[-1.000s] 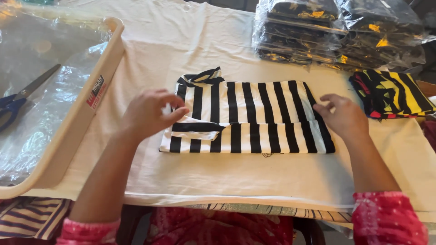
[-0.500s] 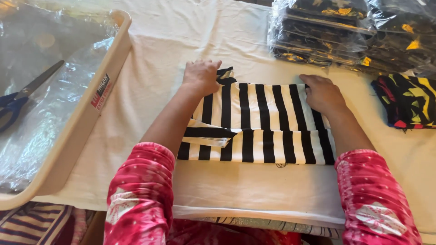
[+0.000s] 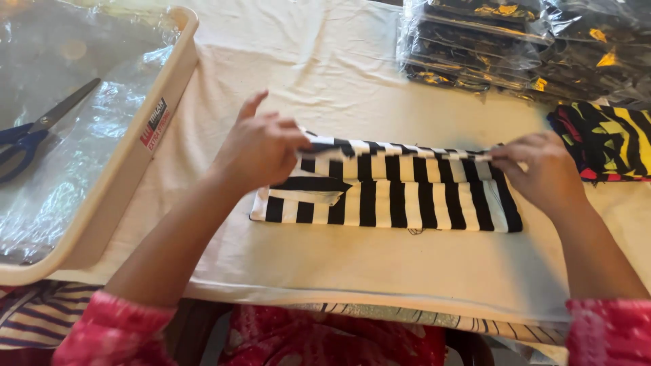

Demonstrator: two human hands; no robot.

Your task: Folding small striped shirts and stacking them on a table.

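1. Head view: a black-and-white striped garment (image 3: 400, 196) lies partly folded on a cream cloth (image 3: 352, 88) that covers the table, a little right of the middle of the picture
2. The left hand (image 3: 261, 150) pinches the garment's far edge at its 10 o'clock corner, fingers closed on the fabric and lifting it off the layer below; the thumb side is turned away, so the exact grip is hard to make out
3. The right hand (image 3: 542, 173) is closed on the same far edge at the 2 o'clock corner, and the raised edge runs taut between the two hands, which are well apart
4. Both forearms come in from 6 o'clock; pink patterned sleeves (image 3: 102, 332) are cut off by the bottom edge
5. At 9 o'clock from the garment stands a cream plastic tray (image 3: 129, 169) lined with crumpled clear plastic; its left side is cut off
6. Blue-handled scissors (image 3: 37, 132) lie in the tray, the handles partly out of frame
7. At 1 o'clock is a stack of bagged dark clothes (image 3: 515, 47), glare hiding the detail
8. At 3 o'clock from the garment lies a folded black, yellow and red striped garment (image 3: 610, 139), cut off at the right edge
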